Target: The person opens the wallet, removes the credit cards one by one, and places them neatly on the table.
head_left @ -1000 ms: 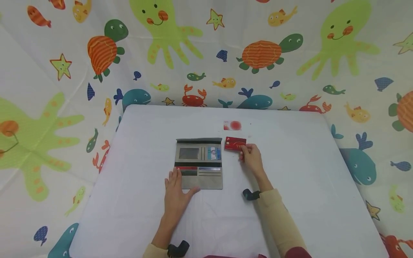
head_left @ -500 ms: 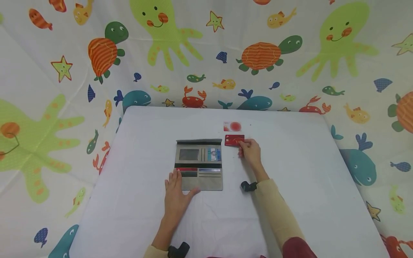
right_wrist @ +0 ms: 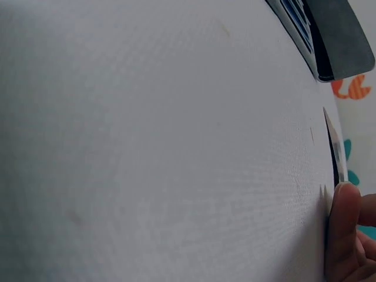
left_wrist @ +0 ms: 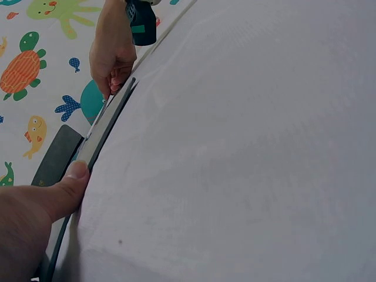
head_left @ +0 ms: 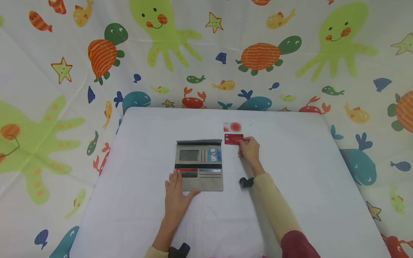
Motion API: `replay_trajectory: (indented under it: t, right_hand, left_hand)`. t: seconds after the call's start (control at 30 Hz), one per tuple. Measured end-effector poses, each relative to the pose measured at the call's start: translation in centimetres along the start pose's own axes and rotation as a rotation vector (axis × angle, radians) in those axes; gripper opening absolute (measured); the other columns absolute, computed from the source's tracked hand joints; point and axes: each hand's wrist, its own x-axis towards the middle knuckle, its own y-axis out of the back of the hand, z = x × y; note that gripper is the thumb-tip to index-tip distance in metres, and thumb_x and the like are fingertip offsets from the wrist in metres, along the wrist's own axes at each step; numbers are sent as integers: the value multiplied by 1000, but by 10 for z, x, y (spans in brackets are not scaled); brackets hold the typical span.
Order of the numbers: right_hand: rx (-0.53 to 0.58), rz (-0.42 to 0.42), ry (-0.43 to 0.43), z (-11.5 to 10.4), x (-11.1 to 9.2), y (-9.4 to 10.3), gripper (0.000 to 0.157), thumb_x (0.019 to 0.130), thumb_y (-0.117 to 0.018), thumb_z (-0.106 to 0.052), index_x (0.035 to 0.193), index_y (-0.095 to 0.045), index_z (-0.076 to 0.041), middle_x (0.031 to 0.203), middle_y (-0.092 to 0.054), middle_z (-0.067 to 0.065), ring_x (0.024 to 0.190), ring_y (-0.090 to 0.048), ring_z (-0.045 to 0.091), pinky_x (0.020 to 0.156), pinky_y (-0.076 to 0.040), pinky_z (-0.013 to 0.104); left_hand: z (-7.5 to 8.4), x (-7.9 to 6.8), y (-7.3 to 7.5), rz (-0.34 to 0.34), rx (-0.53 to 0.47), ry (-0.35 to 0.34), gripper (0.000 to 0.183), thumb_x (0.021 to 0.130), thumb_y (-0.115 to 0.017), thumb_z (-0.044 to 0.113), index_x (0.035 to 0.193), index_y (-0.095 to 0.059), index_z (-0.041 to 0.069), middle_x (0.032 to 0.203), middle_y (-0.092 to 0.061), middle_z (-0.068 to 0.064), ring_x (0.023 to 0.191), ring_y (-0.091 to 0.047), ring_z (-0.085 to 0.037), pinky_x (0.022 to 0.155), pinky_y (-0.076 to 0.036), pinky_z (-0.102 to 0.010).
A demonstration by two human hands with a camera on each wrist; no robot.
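Observation:
An opened grey wallet [head_left: 209,184] lies flat on the white table, with cards in several of its slots. My left hand [head_left: 175,197] rests on its lower left corner, fingers extended and thumb along the near edge. In the left wrist view the thumb [left_wrist: 73,179] presses on the wallet's edge. To the right of the wallet, my right hand [head_left: 250,150] pinches a red bank card [head_left: 231,138] by its right end between thumb and fingers. From the right wrist view the card [right_wrist: 335,144] shows nearly edge-on, tilted close over the tabletop.
Just beyond the red card lies a pale card with a red circle [head_left: 236,127]. A blue card [head_left: 214,154] sits in the wallet's upper right slot. Behind the white table [head_left: 306,172] hangs a curtain [head_left: 206,71] printed with sea animals.
My right hand has moved the red card away from me and slightly left, close to the pale card, and levelled it. The left hand has stayed on the wallet.

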Motion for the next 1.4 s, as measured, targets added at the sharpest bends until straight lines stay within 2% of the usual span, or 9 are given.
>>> replay_trajectory:
  t: [0.23, 0.73, 0.97, 1.1, 1.4]
  right_hand:
    - [-44, -8, -17, -4, 5, -1, 35, 101, -59, -23, 125, -56, 1, 72, -64, 9, 46, -59, 11, 47, -49, 20]
    - [-68, 2, -39, -10, 12, -2, 34, 99, -61, -19, 125, -53, 2, 70, -63, 11, 44, -60, 13, 42, -50, 21]
    - [-63, -19, -51, -13, 12, -1, 35, 101, -59, -21, 127, -50, 1, 74, -63, 12, 47, -61, 14, 45, -51, 21]
    - [-70, -12, -45, -15, 11, -2, 32, 101, -59, -20, 124, -50, 1, 74, -62, 12, 48, -61, 15, 46, -52, 22]
    - [-73, 22, -12, -11, 11, -2, 23, 101, -57, -17, 113, -52, 2, 64, -62, 8, 43, -59, 12, 44, -50, 21]
  left_hand:
    - [0, 0, 0, -2, 7, -1, 107, 78, -79, 57, 155, -31, 1, 167, -22, -14, 156, -18, -36, 128, -12, -57]
    - [0, -1, 0, -10, -11, 5, 107, 78, -79, 56, 156, -30, 1, 168, -20, -13, 156, -16, -36, 128, -11, -56]
    - [0, 0, -1, 2, 3, -11, 107, 78, -79, 57, 155, -31, 0, 167, -21, -14, 156, -17, -36, 128, -12, -57]
    - [-1, 0, -1, 8, 6, -15, 107, 78, -78, 57, 155, -32, 0, 167, -22, -14, 156, -18, -36, 128, -12, -57]
    - [1, 0, -1, 19, 13, -22, 106, 78, -80, 56, 155, -33, 0, 166, -24, -14, 155, -20, -36, 127, -14, -58]
